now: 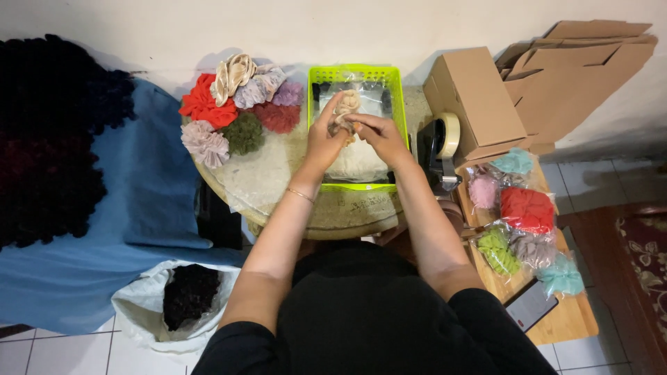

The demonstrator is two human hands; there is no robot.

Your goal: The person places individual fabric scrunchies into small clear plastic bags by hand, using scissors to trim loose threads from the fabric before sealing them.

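Pinching a beige scrunchie (345,110) between left hand (325,141) and right hand (380,137), both grips pressed on the fabric, over the green basket (398,97) at twelve o'clock on the worktop (267,182); holding it low above the clear bags seems wise.

The light is bright and soft, and it seems to come from above. The brown cardboard box (474,97) and the heap of coloured cloth scrunchies (236,104) throw grey shadows on the pale wall (278,28). The picture is sharp in the middle, and straight lines bend a little near the edges.
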